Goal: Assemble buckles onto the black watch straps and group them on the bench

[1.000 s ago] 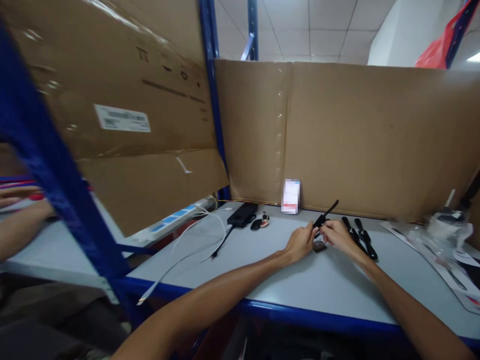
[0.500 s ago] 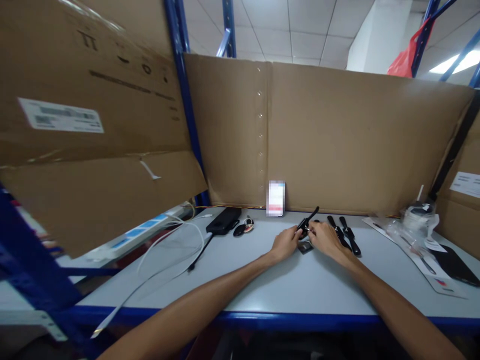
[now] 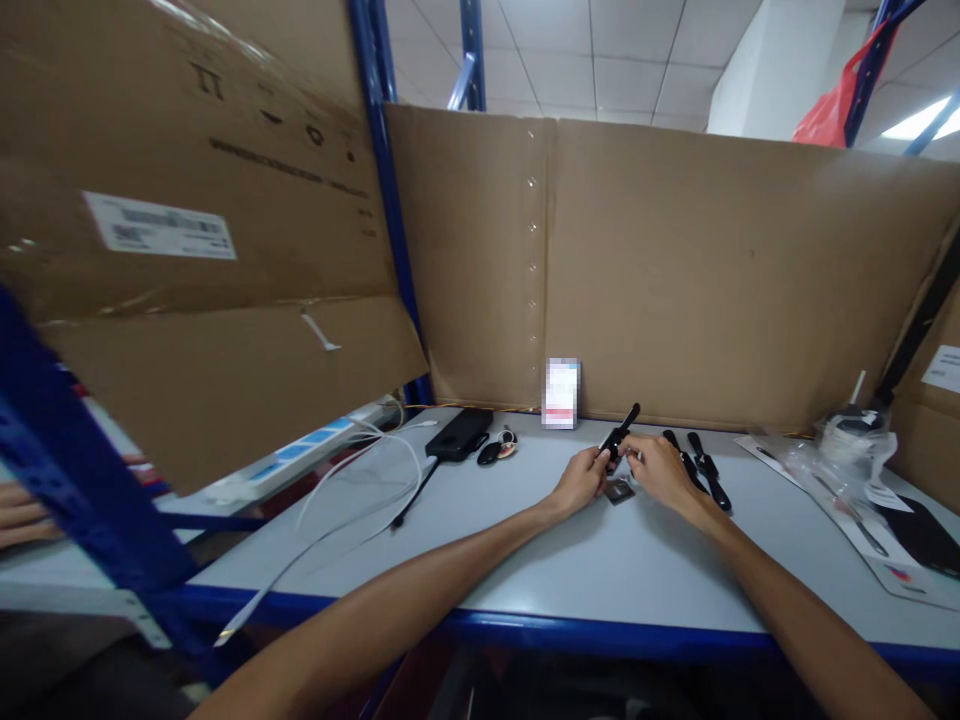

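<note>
Near the middle of the table, my left hand (image 3: 580,480) is closed around a slim black piece (image 3: 619,437) that looks like a strap with a thicker middle. Its narrow end sticks up and away to the right. Just right of it is my right hand (image 3: 657,467), fingers bent and tips pinched close to the black piece. Whatever those fingertips hold is too small to make out. Below both hands lies a small dark grey square (image 3: 619,490). Two similar black strap-like pieces (image 3: 709,470) rest side by side beyond my right hand, one partly hidden by it.
A phone (image 3: 562,394) leans upright against the cardboard wall (image 3: 675,270). To the left are keys (image 3: 506,443), a black box-shaped device (image 3: 460,434), white cables (image 3: 352,541) and a power strip (image 3: 304,455). Plastic packaging (image 3: 847,490) lies right. Another person's hand (image 3: 26,515) shows far left.
The view has swung slightly left, bringing another person's hand in at the left edge. My right fingertips have drawn slightly away from the black piece, which stays in my left hand.
</note>
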A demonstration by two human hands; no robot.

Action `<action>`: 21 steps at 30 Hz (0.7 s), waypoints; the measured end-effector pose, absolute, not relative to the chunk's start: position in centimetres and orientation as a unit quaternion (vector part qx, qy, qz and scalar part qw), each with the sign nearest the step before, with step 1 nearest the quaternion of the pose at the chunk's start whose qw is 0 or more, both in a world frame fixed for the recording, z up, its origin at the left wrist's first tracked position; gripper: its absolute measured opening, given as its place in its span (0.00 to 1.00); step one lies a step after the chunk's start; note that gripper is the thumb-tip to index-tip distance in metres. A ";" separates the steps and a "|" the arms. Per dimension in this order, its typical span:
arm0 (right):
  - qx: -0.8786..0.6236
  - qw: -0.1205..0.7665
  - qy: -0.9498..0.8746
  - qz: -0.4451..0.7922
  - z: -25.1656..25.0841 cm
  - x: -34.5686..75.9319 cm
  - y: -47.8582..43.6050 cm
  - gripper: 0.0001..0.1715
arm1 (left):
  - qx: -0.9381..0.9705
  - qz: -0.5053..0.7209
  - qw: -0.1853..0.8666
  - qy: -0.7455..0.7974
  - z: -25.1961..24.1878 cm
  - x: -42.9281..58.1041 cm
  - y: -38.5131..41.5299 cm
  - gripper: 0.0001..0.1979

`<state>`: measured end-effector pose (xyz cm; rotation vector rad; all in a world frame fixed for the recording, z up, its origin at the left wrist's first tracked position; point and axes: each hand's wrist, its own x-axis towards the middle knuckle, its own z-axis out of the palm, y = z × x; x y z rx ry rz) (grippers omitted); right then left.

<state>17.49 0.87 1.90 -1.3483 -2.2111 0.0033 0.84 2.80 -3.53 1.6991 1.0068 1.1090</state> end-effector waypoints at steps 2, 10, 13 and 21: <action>-0.526 0.263 -0.809 -0.015 2.1 17.5 0.8 0.17 | 0.679 0.444 0.425 0.402 -3.5 0.9 2.8 0.27; -0.464 0.272 -0.843 0.006 2.2 17.5 0.8 0.20 | 0.680 0.444 0.423 0.401 -3.4 0.8 2.6 0.26; -0.507 0.268 -0.819 -0.025 2.3 17.6 0.8 0.18 | 0.677 0.440 0.427 0.407 -3.4 0.8 2.6 0.25; -0.482 0.259 -0.837 -0.019 2.3 17.6 0.7 0.19 | 0.676 0.440 0.429 0.406 -3.5 0.9 2.7 0.23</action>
